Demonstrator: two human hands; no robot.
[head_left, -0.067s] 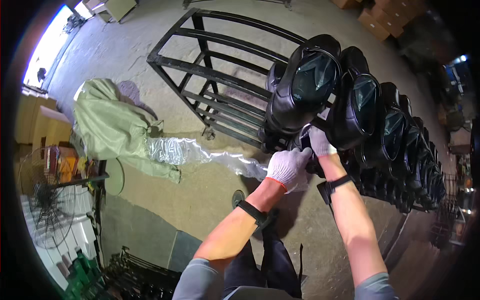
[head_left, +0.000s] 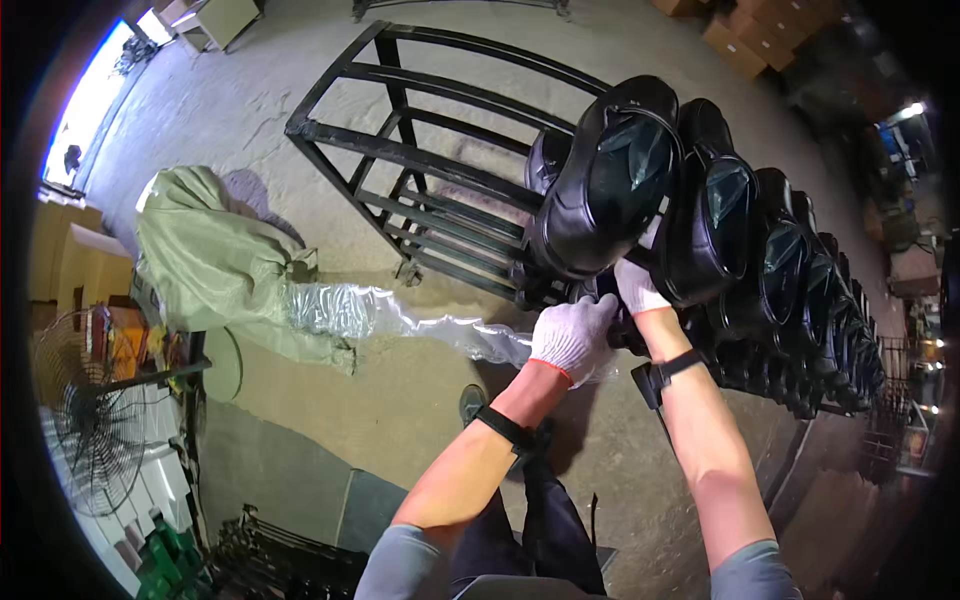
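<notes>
My left hand [head_left: 573,334], in a white knit glove with a red cuff edge, is closed, its knuckles up. A long strip of clear plastic film [head_left: 400,312] runs to it from the left, and a bit shows past the wrist. Right beside it, my gloved right hand [head_left: 638,288] reaches in below the large black shoes, its fingers mostly hidden. Both hands are at a black shoe [head_left: 598,286] on a lower level, largely covered by them. Above stands a big black shoe [head_left: 612,185] with dark glossy film in its opening; another black shoe [head_left: 712,215] is next to it.
A black metal rack [head_left: 420,155] holds rows of black shoes toward the right. On the left, a green woven sack [head_left: 215,260] drapes over something, with the film coming out. A wire fan [head_left: 95,435] stands at lower left. Cardboard boxes [head_left: 745,40] are stacked far right.
The view has shifted slightly. Both hands stay nearly in place at the lower shoe, and the film still runs to my left hand.
</notes>
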